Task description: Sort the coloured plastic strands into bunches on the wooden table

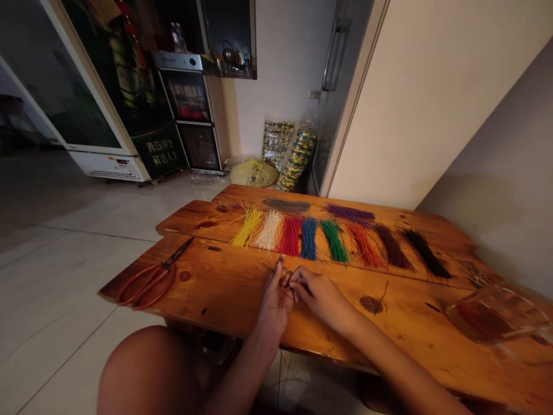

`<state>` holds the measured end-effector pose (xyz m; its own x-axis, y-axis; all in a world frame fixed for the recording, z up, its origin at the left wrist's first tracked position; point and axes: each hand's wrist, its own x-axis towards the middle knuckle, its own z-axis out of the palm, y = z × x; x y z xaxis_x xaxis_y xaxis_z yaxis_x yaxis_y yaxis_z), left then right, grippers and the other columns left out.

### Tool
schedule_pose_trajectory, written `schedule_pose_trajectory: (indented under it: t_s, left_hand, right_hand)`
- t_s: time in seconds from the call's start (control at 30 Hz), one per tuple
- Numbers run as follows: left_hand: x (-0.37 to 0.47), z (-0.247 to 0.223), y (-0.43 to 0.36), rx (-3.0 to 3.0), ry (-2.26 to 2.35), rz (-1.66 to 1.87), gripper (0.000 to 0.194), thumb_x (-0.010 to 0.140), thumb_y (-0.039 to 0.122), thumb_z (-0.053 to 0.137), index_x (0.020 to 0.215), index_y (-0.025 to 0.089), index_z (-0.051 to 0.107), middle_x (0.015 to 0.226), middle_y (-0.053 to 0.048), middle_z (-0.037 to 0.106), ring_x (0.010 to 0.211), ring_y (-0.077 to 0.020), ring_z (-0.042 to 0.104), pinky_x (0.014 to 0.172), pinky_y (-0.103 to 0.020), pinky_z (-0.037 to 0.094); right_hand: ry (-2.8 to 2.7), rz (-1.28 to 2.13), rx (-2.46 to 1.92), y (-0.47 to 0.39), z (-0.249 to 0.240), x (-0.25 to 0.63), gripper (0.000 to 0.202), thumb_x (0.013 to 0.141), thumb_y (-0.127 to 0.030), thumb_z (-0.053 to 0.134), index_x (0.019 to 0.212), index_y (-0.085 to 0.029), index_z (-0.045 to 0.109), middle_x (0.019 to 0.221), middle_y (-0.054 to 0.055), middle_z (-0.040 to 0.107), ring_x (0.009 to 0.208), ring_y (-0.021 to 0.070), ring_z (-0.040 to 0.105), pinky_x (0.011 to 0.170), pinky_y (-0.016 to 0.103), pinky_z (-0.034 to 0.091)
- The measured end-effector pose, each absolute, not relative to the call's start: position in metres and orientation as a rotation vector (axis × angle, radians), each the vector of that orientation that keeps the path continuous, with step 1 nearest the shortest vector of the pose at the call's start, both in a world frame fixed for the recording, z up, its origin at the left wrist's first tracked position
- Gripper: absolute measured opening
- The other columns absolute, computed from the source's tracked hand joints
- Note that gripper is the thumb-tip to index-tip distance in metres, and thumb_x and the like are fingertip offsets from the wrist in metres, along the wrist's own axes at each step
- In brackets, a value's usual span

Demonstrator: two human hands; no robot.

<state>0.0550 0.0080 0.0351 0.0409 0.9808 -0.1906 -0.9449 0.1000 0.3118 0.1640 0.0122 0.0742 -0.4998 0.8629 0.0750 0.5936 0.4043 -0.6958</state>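
Note:
My left hand (276, 297) is over the front of the wooden table, palm up with its fingers curled in. Thin dark strands (266, 267) poke out beside its fingertips. My right hand (319, 293) meets it from the right, thumb and forefinger pinched together at the left fingers; what lies between them is small and mostly hidden. Just beyond the hands lie bundles of thin strands: yellow (247, 226), white (269, 229), red (292, 235), blue (309, 237), green (334, 240), orange (366, 245), brown (393, 246) and black (427, 252).
Red-handled scissors (149, 283) lie at the table's left end. Grey (287, 205) and purple bundles (349, 213) are at the back. A loose strand (382, 297) is right of my hands, near a clear container of amber liquid (484, 314). Cabinets and bags stand beyond the table (224, 294).

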Motion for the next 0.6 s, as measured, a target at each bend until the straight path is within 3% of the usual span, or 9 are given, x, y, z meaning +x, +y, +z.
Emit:
schedule_pose_trajectory:
  t_s: [0.03,0.13,0.3,0.5,0.6]
  left_hand:
    - [0.055,0.034,0.009,0.089,0.394,1.475,0.012,0.087,0.029,0.057,0.085,0.017,0.059,0.057,0.007,0.038,0.049,-0.0051,0.042,0.046,-0.013,0.038]
    - [0.052,0.031,0.013,0.046,0.322,1.475,0.035,0.09,0.034,0.05,0.061,0.016,0.046,0.057,0.005,0.038,0.049,-0.0057,0.041,0.049,-0.015,0.039]
    - [0.045,0.029,0.017,0.04,0.238,1.486,0.039,0.089,0.033,0.052,0.056,0.016,0.038,0.063,0.002,0.044,0.055,-0.0071,0.045,0.052,-0.017,0.04]
    - [0.053,0.031,0.019,0.094,0.366,1.635,0.045,0.083,0.039,0.06,0.053,0.017,0.034,0.05,0.008,0.026,0.04,-0.0047,0.025,0.039,-0.018,0.026]
    - [0.054,0.028,0.018,0.112,0.372,1.656,0.043,0.081,0.039,0.062,0.053,0.016,0.038,0.05,0.007,0.035,0.042,-0.0047,0.034,0.041,-0.017,0.032]
  right_hand:
    - [-2.277,0.804,-1.238,0.012,0.075,0.165,0.013,0.089,-0.027,0.043,0.09,-0.02,0.053,0.083,0.006,0.066,0.075,0.0178,0.061,0.072,0.03,0.043]
    - [-2.292,0.681,-1.171,0.016,0.081,0.179,0.017,0.09,-0.029,0.044,0.09,-0.021,0.059,0.087,0.006,0.066,0.083,0.0186,0.059,0.077,0.031,0.042]
    - [-1.853,0.666,-1.221,0.034,0.099,0.209,0.023,0.088,-0.036,0.044,0.074,-0.021,0.056,0.076,0.002,0.061,0.078,0.0166,0.057,0.076,0.03,0.04]
    - [-1.492,1.138,-1.209,0.027,0.099,0.181,0.02,0.081,-0.039,0.049,0.087,-0.022,0.058,0.08,0.0,0.054,0.059,0.0114,0.045,0.053,0.023,0.035]
    - [-1.407,1.348,-1.196,0.021,0.084,0.159,0.018,0.08,-0.032,0.048,0.09,-0.022,0.059,0.084,0.001,0.056,0.067,0.0128,0.05,0.058,0.023,0.039]
